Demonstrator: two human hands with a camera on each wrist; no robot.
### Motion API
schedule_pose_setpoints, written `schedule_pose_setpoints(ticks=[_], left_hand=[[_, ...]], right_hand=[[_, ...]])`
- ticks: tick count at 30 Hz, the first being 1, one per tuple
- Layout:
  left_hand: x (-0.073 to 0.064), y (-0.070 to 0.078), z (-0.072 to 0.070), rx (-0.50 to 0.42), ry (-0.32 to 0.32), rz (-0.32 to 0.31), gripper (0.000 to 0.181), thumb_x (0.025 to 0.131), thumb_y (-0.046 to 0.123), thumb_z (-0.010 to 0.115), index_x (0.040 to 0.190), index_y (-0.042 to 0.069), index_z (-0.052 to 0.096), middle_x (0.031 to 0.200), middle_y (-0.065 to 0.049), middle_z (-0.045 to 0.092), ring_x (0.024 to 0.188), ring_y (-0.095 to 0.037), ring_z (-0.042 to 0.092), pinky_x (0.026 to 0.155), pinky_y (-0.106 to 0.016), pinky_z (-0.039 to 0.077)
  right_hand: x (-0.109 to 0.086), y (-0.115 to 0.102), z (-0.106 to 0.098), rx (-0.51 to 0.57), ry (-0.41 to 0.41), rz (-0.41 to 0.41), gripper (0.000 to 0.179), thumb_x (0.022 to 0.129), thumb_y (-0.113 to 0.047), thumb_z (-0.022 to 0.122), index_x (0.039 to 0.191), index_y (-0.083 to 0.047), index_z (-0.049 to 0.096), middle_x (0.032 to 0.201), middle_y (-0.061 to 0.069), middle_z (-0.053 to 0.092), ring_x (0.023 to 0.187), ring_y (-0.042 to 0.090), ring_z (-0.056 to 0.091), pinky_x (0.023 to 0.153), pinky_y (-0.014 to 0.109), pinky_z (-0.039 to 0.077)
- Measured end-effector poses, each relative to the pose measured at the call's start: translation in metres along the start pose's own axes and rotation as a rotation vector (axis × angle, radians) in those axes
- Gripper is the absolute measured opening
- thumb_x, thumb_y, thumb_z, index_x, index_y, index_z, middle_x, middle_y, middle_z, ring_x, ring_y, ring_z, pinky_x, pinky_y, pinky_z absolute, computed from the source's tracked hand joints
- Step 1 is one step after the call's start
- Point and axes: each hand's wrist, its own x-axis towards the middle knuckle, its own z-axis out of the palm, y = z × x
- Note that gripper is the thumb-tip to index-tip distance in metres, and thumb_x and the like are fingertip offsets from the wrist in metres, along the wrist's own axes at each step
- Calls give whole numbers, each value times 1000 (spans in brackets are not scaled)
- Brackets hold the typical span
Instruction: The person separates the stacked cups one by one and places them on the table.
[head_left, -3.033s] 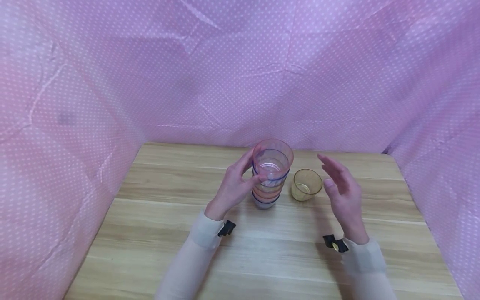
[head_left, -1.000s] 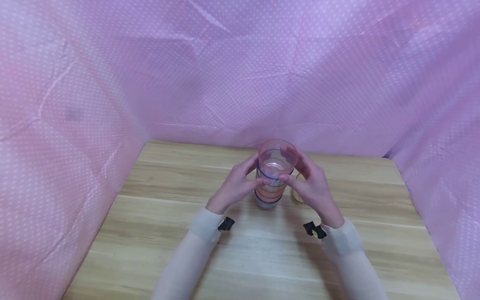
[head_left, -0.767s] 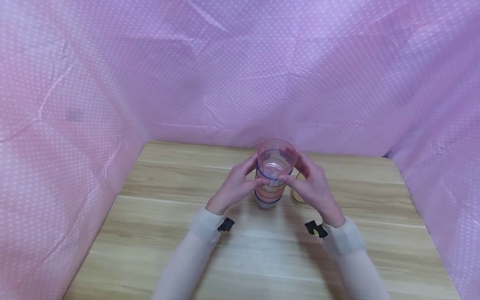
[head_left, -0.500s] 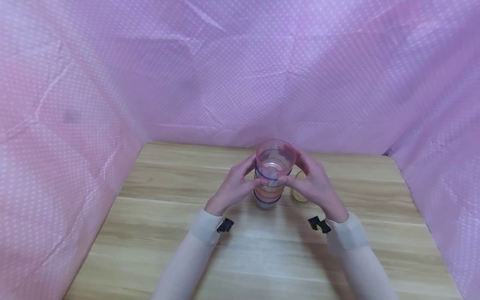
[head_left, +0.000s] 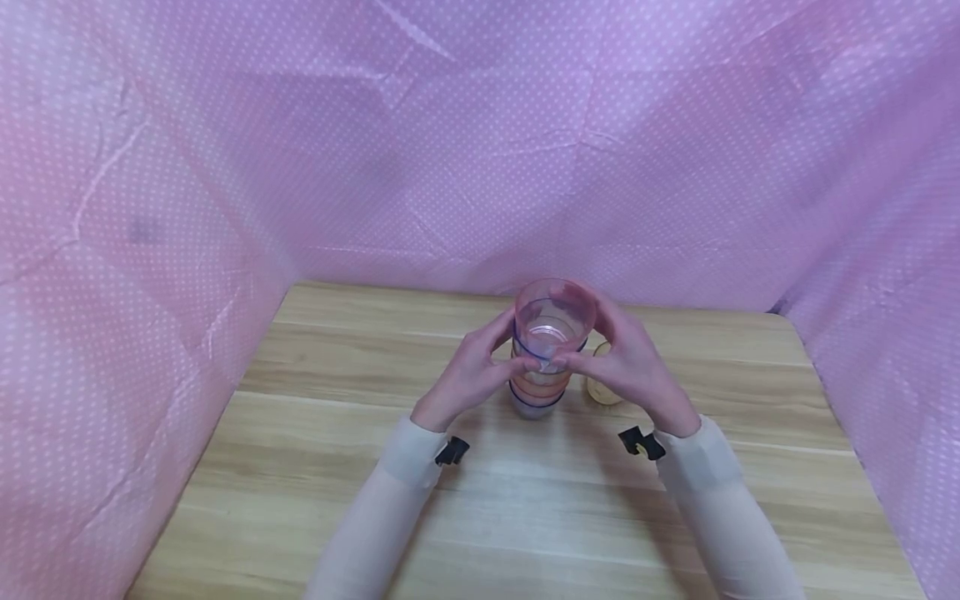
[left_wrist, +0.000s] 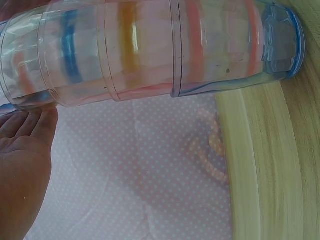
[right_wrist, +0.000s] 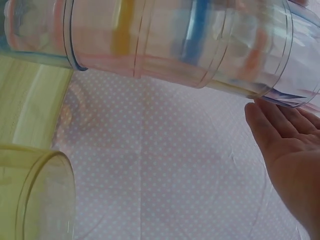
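Observation:
A tall stack of nested clear tumblers (head_left: 538,387), tinted pink, blue, orange and yellow, stands upright on the table with a pink one on top. My left hand (head_left: 474,362) holds its upper part from the left, thumb in front and fingers behind. From the other side my right hand (head_left: 630,360) holds it at the same height; the two thumb tips nearly meet. Both wrist views show the tumblers (left_wrist: 142,47) large, fingertips against the upper ones. Beside the stack a single yellow tumbler (head_left: 602,393) stands apart, partly hidden behind my right hand.
The wooden table (head_left: 300,433) reaches back to a pink dotted cloth (head_left: 450,167) hanging behind it and on both sides. In the right wrist view the yellow tumbler's rim (right_wrist: 62,175) shows close below the stack.
Three seconds ago my right hand was apart, right of the yellow tumbler; it has moved left onto the stack. My left hand has kept its hold. Lately the right hand has shifted only slightly.

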Motion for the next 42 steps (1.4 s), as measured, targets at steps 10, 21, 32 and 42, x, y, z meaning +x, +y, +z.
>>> schedule_pose_setpoints(ticks=[10, 21, 32, 42], left_hand=[[1, 0, 1, 13, 2, -10, 78, 90, 10, 79, 158, 6, 41, 150, -17, 55, 141, -25, 51, 119, -33, 41], [0, 0, 0, 17, 12, 4, 79, 90, 13, 79, 158, 5, 40, 152, -17, 53, 142, -26, 49, 119, -33, 41], [-1, -1, 0, 13, 6, 16, 78, 91, 25, 76, 158, 5, 41, 149, -18, 56, 140, -25, 52, 119, -32, 40], [-1, -2, 0, 8, 8, 26, 90, 88, 54, 66, 159, 7, 39, 148, -18, 57, 140, -25, 51, 120, -33, 39]], right_hand=[[0, 2, 2, 58, 2, -24, 90, 75, 11, 87, 153, -1, 43, 147, 13, 58, 129, 19, 57, 103, 26, 55], [1, 2, 3, 62, 6, -81, 94, 73, 14, 87, 154, -4, 43, 147, 14, 58, 125, 29, 61, 100, 29, 58], [0, 2, 4, 81, 25, -45, 89, 75, 12, 87, 152, -4, 46, 145, 13, 60, 130, 23, 59, 101, 28, 57], [-2, 4, 6, 83, 41, -45, 89, 76, 11, 86, 153, -6, 46, 145, 12, 60, 131, 23, 58, 101, 28, 56]])
